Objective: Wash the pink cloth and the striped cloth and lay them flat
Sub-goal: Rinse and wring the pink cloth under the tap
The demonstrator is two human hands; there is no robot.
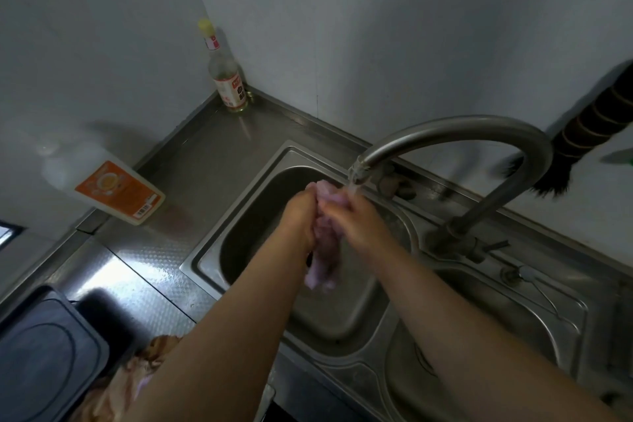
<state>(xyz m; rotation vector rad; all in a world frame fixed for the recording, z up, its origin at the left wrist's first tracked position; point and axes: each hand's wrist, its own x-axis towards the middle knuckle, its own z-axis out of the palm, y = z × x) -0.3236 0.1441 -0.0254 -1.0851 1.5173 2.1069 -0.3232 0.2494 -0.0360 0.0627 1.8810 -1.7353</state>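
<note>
Nearest to me, at the lower left beside my left forearm, a crumpled cloth [137,377] with brownish and pale markings lies on the countertop [144,260]; I judge it to be the striped cloth, parked dry and within reach so that it can be washed second, though its pattern is too blurred to confirm. A dark flat appliance [44,353] sits just left of it. Further out, both forearms converge over the left basin of the sink [202,250], which keeps runoff inside the bowl. My left hand [301,219] and right hand [356,219] are pressed together around the pink cloth [322,250], fingers curled closed on it from opposite sides; this grip bunches the fabric so that it can be rubbed against itself. The upper end of the pink cloth protrudes above my fingers and sits directly in the water falling from the faucet [455,128] spout, while the lower end hangs free below my hands, apart from the basin floor, so that water drains down its length. The step in hand is therefore washing the first cloth; laying flat is not yet begun. Beyond the sink, a detergent bottle [102,185] with an orange label stands at the left wall, and a glass bottle [227,78] with a yellow cap stands in the far corner, both well clear of the splash zone. A dark brush [582,133] hangs at the right wall.
</note>
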